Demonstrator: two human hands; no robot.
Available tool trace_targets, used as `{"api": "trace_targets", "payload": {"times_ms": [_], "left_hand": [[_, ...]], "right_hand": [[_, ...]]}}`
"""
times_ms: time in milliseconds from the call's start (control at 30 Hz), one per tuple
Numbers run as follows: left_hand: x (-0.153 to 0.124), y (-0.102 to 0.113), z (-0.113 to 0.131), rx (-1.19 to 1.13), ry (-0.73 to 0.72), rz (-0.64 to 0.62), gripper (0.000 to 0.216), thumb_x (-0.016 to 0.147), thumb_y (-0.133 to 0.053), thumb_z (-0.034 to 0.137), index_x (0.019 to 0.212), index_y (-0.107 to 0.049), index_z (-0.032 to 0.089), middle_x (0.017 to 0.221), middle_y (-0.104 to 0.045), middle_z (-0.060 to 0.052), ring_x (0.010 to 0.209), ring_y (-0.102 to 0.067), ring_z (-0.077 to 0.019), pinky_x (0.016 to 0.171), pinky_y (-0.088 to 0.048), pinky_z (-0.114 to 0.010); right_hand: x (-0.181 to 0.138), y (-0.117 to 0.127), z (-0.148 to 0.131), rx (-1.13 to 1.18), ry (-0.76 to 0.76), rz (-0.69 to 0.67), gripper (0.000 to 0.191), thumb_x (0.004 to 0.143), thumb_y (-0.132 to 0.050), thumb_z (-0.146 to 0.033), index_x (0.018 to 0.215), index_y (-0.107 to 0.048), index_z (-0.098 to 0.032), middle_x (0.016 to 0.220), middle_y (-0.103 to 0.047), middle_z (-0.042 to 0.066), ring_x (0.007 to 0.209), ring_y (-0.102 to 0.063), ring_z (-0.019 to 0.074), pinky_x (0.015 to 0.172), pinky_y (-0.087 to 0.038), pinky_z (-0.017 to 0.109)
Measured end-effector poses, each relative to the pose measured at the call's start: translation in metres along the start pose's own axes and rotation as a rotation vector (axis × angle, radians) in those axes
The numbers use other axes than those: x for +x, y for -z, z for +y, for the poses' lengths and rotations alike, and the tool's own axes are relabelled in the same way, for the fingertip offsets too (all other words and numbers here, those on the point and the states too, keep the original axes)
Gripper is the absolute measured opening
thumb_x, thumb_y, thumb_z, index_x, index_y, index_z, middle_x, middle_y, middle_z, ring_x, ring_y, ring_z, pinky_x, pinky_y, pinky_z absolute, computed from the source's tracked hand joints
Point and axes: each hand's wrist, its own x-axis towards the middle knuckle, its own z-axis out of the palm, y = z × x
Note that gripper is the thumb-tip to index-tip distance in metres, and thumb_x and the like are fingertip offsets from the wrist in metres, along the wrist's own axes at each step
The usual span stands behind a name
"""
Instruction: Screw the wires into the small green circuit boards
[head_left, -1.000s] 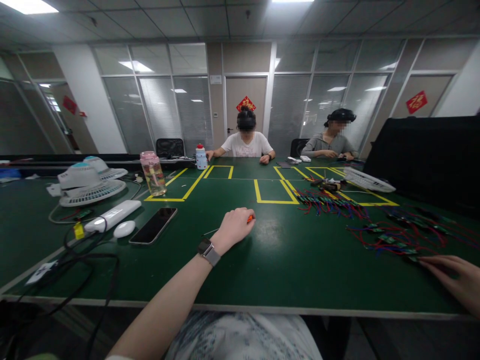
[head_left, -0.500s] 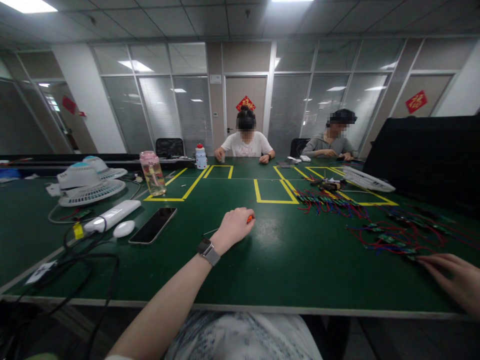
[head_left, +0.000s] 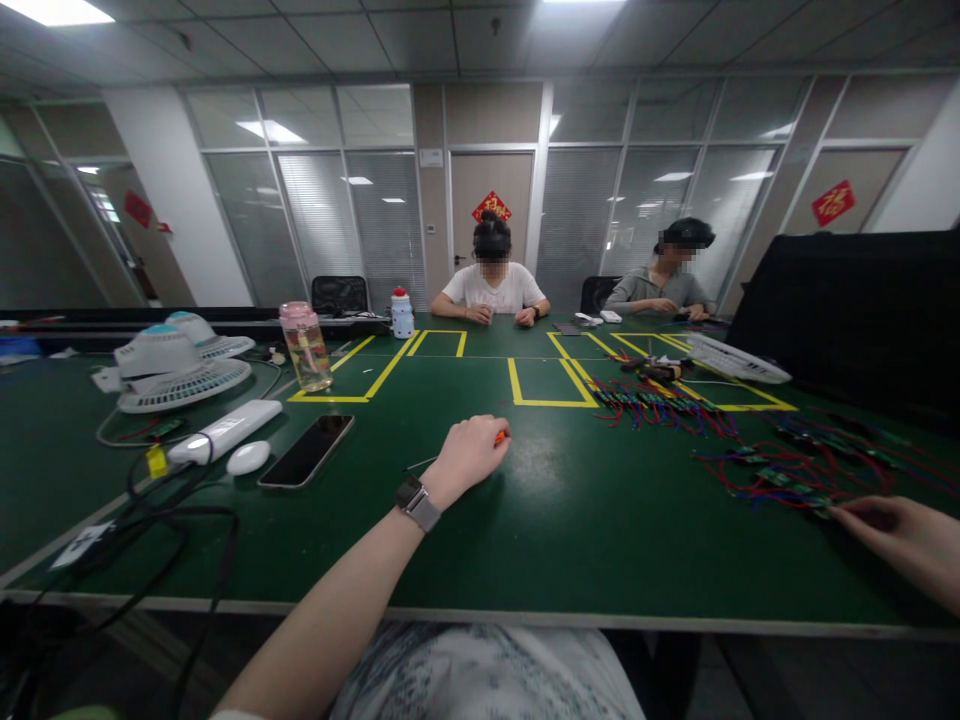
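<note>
My left hand (head_left: pixel 472 455), with a watch on its wrist, rests over the middle of the green table. It is closed around a screwdriver; the orange handle (head_left: pixel 500 438) peeks out past the fingers, and a thin shaft (head_left: pixel 421 464) sticks out to the left. At the right edge, my right hand (head_left: pixel 904 540) pinches the near end of a small green circuit board (head_left: pixel 819 506). That board lies at the front of a loose group of boards with red and blue wires (head_left: pixel 780 475). Part of my right hand is cut off by the frame.
More wired boards (head_left: pixel 660 405) lie in a row beyond. A phone (head_left: pixel 307 452), white case (head_left: pixel 248 458), power strip (head_left: pixel 225 432), fans (head_left: pixel 184 372) and pink-lidded bottle (head_left: pixel 306 350) stand left. A black monitor (head_left: pixel 862 320) rises at right. Two people sit across the table.
My right hand has shifted slightly left and up, its fingertips at the board. My left hand stays put. The person opposite has brought their hands closer together.
</note>
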Motion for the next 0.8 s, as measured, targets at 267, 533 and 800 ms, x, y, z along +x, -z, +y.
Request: {"api": "trace_targets", "payload": {"times_ms": [267, 533, 800], "left_hand": [[0.0, -0.002, -0.001, 0.023, 0.01, 0.002, 0.022, 0.092, -0.044, 0.032, 0.098, -0.063, 0.023, 0.096, -0.067, -0.004, 0.084, -0.064, -0.019, 0.072, -0.049, -0.028], [0.001, -0.001, 0.001, 0.021, 0.009, -0.002, 0.022, 0.092, -0.044, 0.031, 0.098, -0.063, 0.022, 0.097, -0.067, -0.004, 0.084, -0.064, -0.0185, 0.071, -0.048, -0.027], [0.0, -0.003, -0.001, 0.006, -0.016, -0.037, 0.022, 0.092, -0.045, 0.033, 0.098, -0.063, 0.023, 0.097, -0.067, -0.004, 0.085, -0.064, -0.0189, 0.071, -0.049, -0.028]], "right_hand": [[0.004, 0.002, 0.005, 0.02, -0.031, -0.048, 0.028, 0.045, -0.061, -0.054, 0.052, -0.067, -0.028, 0.066, -0.071, 0.012, 0.064, -0.065, 0.034, 0.056, -0.048, 0.042], [-0.013, -0.001, -0.046, 0.099, 0.108, 0.268, 0.035, 0.056, -0.054, -0.056, 0.068, -0.067, -0.025, 0.072, -0.07, 0.012, 0.07, -0.064, 0.0324, 0.059, -0.045, 0.041], [-0.011, -0.062, -0.189, 0.117, 0.624, 0.042, 0.034, 0.082, -0.048, -0.039, 0.088, -0.072, -0.016, 0.089, -0.073, 0.009, 0.081, -0.066, 0.0212, 0.073, -0.048, 0.029]]}}
